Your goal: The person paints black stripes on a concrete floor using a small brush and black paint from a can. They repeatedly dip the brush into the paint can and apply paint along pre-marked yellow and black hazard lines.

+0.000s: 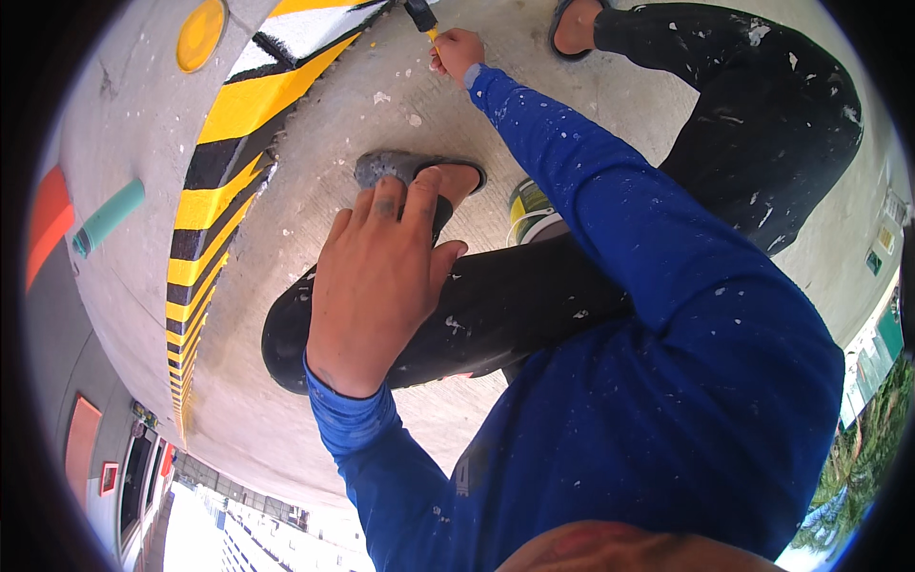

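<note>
My right hand (459,53) is stretched far forward and closed round the yellow handle of a paintbrush (420,15). The brush's dark head lies at the top edge, near a raised band painted in yellow and black stripes (234,108); I cannot tell whether its tip touches the band. My left hand (374,276) lies over my bent left leg, holding nothing, its fingers stretched out and slightly apart. Beyond those fingers shows a grey clog (386,170) on my foot. A paint bucket (530,208) with a wire handle stands beside my leg, partly hidden by my right arm.
Concrete floor (324,172) with paint spots surrounds me. On the wall at left are a yellow disc (201,34), a green pipe (109,217) and an orange pipe (50,225). My other foot (576,27) stands at the top.
</note>
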Available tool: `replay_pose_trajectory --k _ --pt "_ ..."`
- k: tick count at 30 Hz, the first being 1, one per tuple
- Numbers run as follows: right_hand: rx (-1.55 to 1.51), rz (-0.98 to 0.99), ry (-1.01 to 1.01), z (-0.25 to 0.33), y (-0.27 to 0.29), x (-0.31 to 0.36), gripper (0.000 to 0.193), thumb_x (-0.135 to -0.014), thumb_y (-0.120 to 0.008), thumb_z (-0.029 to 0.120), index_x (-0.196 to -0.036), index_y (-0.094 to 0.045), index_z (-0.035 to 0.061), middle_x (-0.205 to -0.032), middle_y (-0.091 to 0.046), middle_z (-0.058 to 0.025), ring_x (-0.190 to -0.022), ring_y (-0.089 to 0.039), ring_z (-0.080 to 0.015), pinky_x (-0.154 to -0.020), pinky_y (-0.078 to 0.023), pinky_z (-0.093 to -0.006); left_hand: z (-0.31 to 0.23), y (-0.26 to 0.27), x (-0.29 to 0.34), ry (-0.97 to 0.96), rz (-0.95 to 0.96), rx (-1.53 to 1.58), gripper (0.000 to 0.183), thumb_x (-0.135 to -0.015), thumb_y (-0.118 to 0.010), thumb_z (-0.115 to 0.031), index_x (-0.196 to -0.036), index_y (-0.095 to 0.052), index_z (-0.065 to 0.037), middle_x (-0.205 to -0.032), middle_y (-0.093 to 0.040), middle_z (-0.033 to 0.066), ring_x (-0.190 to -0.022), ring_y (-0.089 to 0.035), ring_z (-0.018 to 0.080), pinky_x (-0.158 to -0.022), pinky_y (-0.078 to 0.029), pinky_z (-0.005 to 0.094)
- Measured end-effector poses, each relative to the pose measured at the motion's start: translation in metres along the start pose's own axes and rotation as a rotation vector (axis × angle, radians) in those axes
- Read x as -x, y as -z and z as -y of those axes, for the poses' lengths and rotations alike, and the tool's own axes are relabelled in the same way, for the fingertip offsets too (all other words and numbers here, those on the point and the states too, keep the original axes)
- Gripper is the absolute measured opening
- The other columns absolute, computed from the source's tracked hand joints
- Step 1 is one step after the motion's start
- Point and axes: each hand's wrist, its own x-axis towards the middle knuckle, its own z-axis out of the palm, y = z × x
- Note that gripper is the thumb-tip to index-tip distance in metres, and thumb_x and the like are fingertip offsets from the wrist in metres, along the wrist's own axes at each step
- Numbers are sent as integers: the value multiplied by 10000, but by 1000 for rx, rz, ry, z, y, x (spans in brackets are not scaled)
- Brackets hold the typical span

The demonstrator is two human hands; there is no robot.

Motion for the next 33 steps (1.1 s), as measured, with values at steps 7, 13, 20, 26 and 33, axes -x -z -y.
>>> replay_pose_trajectory --k 7,13,20,26,33 --pt "-233 181 -130 -17 20 -3 269 -1034 -528 141 -1104 -711 -43 -914 -717 -136 -637 -636 -188 -577 -525 -349 -1 3 -2 12 30 13 593 -900 -799 -280 -1400 -544 -89 -1169 -669 155 -1120 -656 333 -951 -509 438" --pt "-487 217 -324 -11 2 4 259 -1038 -478 139 -1146 -650 -22 -885 -593 -86 -667 -516 -166 -607 -465 -352 -1 0 -1 23 39 14 603 -905 -795 -279 -1415 -537 -85 -1180 -671 165 -1134 -654 339 -963 -507 442" --pt "-408 257 -378 -10 -13 -4 241 -1036 -481 150 -1127 -642 -5 -861 -564 -71 -610 -477 -142 -533 -418 -332 -2 2 0 54 69 46 639 -898 -800 -261 -1452 -531 -90 -1200 -657 196 -1161 -642 392 -985 -500 477" --pt "-223 122 -310 -29 -7 -1 257 -1056 -486 164 -1057 -681 -3 -758 -579 -53 -539 -480 -132 -492 -408 -309 0 1 -2 37 71 6 618 -908 -793 -279 -1430 -534 -71 -1190 -667 169 -1137 -654 342 -965 -509 443" --pt "234 -160 171 -45 -9 -3 239 -1009 -622 204 -975 -738 -3 -857 -747 -224 -737 -722 -359 -684 -552 -463 -3 3 -3 -5 36 6 612 -899 -799 -276 -1416 -535 -82 -1186 -648 159 -1128 -648 337 -944 -508 446"
